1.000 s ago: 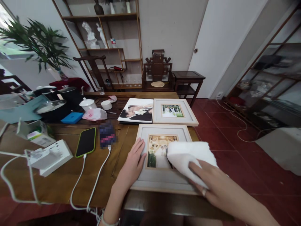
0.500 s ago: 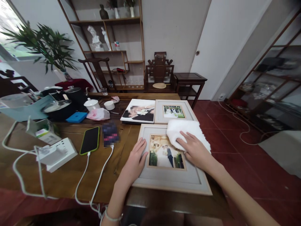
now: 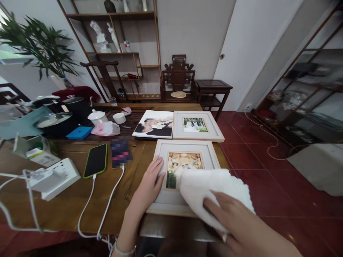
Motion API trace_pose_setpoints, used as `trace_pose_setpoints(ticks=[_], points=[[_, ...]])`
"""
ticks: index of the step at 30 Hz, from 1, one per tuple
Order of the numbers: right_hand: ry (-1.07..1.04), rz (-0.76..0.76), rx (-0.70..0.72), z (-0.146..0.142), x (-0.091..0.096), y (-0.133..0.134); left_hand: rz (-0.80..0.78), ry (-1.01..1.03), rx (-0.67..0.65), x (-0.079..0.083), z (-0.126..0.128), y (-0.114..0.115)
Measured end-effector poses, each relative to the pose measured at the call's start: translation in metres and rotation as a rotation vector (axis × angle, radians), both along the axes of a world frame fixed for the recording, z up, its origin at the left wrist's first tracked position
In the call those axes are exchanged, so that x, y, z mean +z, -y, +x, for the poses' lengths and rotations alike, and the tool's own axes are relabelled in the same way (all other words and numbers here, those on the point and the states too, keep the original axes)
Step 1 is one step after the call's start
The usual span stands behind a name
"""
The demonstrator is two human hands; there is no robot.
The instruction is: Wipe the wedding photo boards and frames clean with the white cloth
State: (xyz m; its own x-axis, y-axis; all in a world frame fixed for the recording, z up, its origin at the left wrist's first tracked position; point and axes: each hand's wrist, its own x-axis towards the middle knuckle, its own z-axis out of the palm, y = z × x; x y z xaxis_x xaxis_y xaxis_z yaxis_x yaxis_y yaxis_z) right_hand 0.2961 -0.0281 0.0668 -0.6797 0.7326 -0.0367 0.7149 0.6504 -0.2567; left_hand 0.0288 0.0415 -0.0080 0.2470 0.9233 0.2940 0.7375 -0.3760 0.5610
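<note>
A light-wood picture frame with a pale mat and a wedding photo lies flat at the table's near edge. My left hand rests on the frame's left border, fingers stretched out and thumb apart. With bent fingers, my right hand grips a fluffy white cloth laid over the frame's lower right part. The cloth hides the photo's lower right and the frame's right corner. Behind are a second framed photo and a frameless photo print, side by side.
To the left lie a green-edged phone and a dark patterned device, both on white cables. Further left are a white power strip, a blue box, a white teapot and a black pan. Red tiled floor borders the table's right.
My right hand has drawn the white cloth down towards me across the frame, uncovering its upper right corner. My left hand stays on the left border. The view has shifted slightly.
</note>
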Motion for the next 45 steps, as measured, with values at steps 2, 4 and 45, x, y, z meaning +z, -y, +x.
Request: trace_pose_setpoints(ticks=[2,4,45], points=[[-0.047,0.050,-0.075,0.003,-0.009,-0.024,0.002,0.002,-0.008,0.001,0.000,0.000],[-0.077,0.178,-0.159,0.009,-0.020,-0.053,-0.001,0.003,-0.014,0.002,0.000,0.000],[0.011,0.398,-0.144,-0.023,-0.033,-0.099,-0.008,0.010,-0.016,0.003,0.000,0.003]])
